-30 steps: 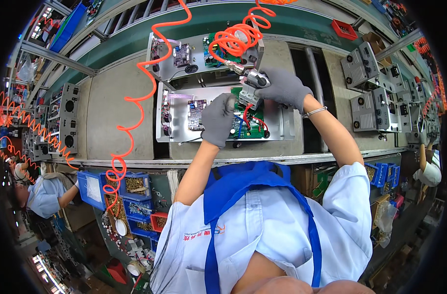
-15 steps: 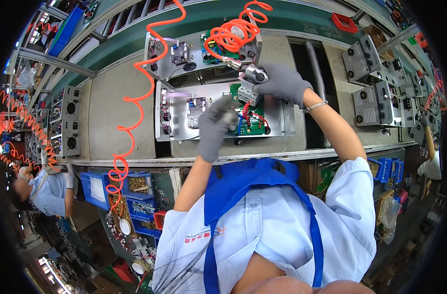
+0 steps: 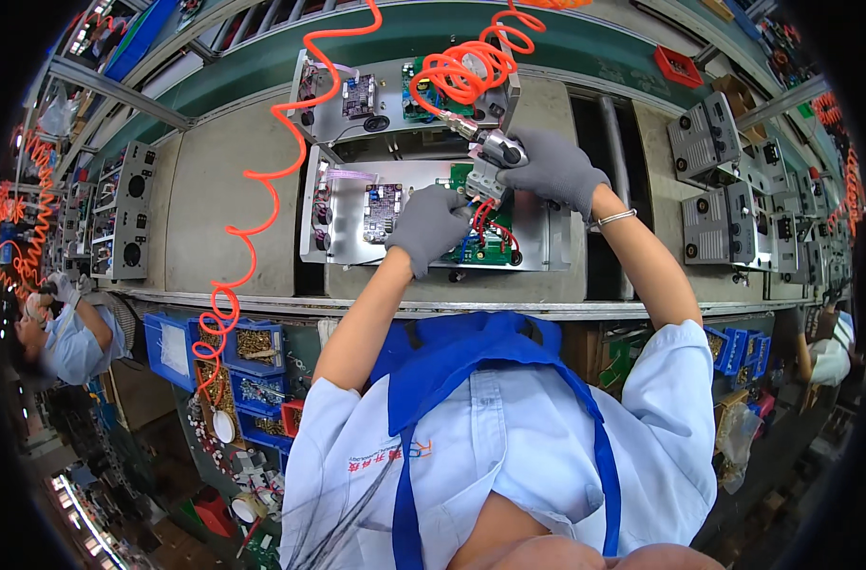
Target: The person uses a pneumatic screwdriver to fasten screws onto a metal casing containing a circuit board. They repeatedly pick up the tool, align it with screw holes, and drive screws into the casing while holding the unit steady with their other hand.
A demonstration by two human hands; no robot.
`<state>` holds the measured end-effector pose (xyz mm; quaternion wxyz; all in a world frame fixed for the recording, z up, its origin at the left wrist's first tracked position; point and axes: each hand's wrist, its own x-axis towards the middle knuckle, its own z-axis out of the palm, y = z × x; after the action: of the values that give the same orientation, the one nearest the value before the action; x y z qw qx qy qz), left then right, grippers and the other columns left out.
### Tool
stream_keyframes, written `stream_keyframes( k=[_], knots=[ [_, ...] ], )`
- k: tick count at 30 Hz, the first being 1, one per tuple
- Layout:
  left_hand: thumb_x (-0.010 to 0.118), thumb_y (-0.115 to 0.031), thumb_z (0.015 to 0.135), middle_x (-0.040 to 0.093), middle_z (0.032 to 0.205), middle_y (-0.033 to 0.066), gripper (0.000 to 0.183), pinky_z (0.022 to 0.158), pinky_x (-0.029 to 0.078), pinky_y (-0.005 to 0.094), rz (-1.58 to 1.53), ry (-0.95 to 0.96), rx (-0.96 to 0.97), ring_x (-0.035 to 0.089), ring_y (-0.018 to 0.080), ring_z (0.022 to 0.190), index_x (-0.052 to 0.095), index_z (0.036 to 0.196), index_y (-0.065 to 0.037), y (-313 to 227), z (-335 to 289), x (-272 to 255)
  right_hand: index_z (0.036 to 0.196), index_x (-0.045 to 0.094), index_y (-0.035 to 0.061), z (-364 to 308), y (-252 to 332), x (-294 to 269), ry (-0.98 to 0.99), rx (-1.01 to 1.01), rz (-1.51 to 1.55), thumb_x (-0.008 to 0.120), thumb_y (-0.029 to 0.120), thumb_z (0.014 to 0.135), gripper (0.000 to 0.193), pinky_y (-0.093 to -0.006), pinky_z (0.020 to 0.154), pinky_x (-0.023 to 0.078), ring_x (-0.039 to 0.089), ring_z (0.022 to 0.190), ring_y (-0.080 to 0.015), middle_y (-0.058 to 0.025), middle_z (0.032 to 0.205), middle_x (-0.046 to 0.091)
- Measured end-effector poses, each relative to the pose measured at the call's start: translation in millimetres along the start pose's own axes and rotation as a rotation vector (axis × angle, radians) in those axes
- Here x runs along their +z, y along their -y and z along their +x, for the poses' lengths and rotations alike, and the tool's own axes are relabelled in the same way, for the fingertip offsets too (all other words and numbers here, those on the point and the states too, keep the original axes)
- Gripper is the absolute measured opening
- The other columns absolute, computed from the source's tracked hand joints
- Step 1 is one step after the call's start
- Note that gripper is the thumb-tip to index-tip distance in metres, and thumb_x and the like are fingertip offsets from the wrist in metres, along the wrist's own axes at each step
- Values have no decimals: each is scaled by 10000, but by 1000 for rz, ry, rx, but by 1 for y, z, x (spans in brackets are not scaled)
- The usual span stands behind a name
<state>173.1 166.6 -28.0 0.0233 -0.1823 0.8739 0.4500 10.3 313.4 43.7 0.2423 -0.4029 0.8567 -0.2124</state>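
Observation:
My gloved right hand [image 3: 555, 171] is wrapped round a metal air screwdriver [image 3: 501, 148], which hangs over grey blocks [image 3: 487, 180] on a green circuit board [image 3: 497, 253]. Its tip is hidden. My gloved left hand [image 3: 430, 228] reaches in from the left beside those blocks, fingers bent together close to the red wires [image 3: 486, 218]. Whatever its fingertips pinch is hidden. Both hands work over an open sheet-metal chassis [image 3: 348, 249], which also carries a small dark circuit board [image 3: 384, 209] left of my left hand.
An orange coiled hose [image 3: 466, 76] runs to the screwdriver; another orange hose [image 3: 253, 176] dangles at left. A second chassis [image 3: 324, 122] stands behind. Grey-fronted units [image 3: 718, 223] stand at right, more units [image 3: 124, 214] at left. Blue screw bins [image 3: 262, 347] sit below the bench edge. Co-workers flank both sides.
My left hand's fingers, blurred and raised before, have come together and settled closer to the grey blocks and wires. The right hand keeps its grip on the screwdriver. The whole view has shifted slightly.

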Motion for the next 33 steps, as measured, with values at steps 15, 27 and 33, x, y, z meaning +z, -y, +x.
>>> stream_keyframes(
  k=[15, 27, 33],
  knots=[
    [651, -249, 758, 669, 755, 213, 252, 710, 530, 403, 134, 105, -30, 672, 336, 730, 713, 781, -6, -21, 18, -11, 1165, 606, 64, -3, 5, 1, -3, 13, -3, 721, 374, 695, 575, -382, 822, 496, 654, 912, -323, -176, 970, 675],
    [675, -188, 808, 658, 895, 237, 420, 748, 510, 484, 9, -152, -59, 645, 401, 859, 506, 1147, -7, -14, 10, 11, 1097, 624, 49, -2, 10, -2, 17, 26, -87, 708, 383, 700, 526, -399, 792, 504, 652, 881, -344, -190, 939, 670],
    [656, -336, 848, 664, 938, 220, 444, 798, 500, 430, -442, 230, -227, 648, 371, 955, 563, 1111, 10, -14, 11, -7, 1057, 634, 43, -4, 10, -1, -28, 6, -89, 702, 384, 697, 501, -416, 782, 509, 654, 871, -363, -193, 908, 672]
  ],
)
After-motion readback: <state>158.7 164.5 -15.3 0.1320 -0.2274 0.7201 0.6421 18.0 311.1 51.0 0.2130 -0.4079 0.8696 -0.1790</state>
